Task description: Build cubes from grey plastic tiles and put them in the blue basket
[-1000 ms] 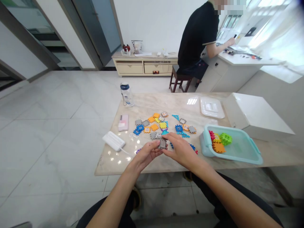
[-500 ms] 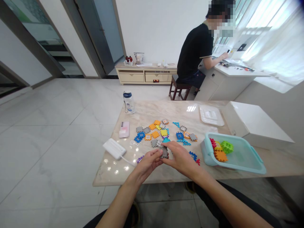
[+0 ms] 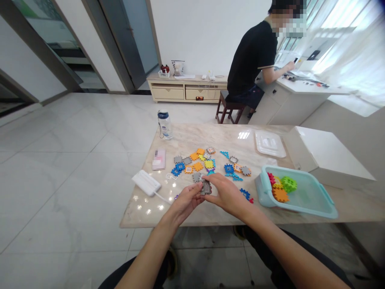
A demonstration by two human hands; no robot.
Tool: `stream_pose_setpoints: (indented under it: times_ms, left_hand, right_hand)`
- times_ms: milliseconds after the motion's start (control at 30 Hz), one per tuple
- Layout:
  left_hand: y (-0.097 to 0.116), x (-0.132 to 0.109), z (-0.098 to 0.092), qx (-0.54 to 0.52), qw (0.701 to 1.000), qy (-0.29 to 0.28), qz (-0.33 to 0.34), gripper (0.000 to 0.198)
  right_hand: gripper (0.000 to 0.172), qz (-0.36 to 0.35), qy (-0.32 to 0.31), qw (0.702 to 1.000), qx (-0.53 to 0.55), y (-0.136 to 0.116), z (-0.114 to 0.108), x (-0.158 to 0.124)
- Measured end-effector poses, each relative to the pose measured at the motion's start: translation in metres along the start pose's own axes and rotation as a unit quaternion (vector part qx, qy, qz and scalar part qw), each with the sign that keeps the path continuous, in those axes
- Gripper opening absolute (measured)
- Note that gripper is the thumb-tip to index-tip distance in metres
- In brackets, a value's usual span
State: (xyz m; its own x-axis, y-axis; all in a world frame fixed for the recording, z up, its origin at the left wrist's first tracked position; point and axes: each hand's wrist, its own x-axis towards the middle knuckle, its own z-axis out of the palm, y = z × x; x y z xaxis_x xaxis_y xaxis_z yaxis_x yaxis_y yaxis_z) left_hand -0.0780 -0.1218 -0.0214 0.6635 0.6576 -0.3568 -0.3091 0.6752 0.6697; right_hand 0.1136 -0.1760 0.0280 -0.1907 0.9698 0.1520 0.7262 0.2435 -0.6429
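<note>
White tile floor (image 3: 60,180), grey-veined, left of the teal tub (image 3: 313,196). Beige marbled table (image 3: 192,132), glossy, under the tub; bright reflections far left of it. White wall (image 3: 198,32) well beyond the tub. Cream low cabinet (image 3: 168,94) far beyond it, leftward. White desk (image 3: 276,104) beyond the tub; seated person in a black shirt (image 3: 252,60) there too. White box (image 3: 333,152) just behind the tub. Left hand (image 3: 188,198) and right hand (image 3: 224,190), both left of the tub, close together, fingertips pinching one grey toothed piece (image 3: 205,187) between them, over the table. Clear bottle (image 3: 166,129), blue cap, upright, far left of the tub. Loose coloured pieces (image 3: 197,166) scattered flat left of the tub; more inside it, at its left end.
</note>
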Motion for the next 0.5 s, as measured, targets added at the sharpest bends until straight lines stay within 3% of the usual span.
stream_pose_setpoints:
  times_ms: [233,500]
  left_hand:
    - [0.005,-0.009,-0.007,-0.049,0.999,-0.001,0.001,0.040]
    - [0.003,-0.012,-0.009,-0.077,0.997,-0.008,0.001,0.036]
  right_hand:
    - [0.060,-0.030,-0.010,0.999,0.013,-0.008,0.001,0.012]
    - [0.065,-0.045,-0.016,0.999,0.006,-0.003,0.004,0.007]
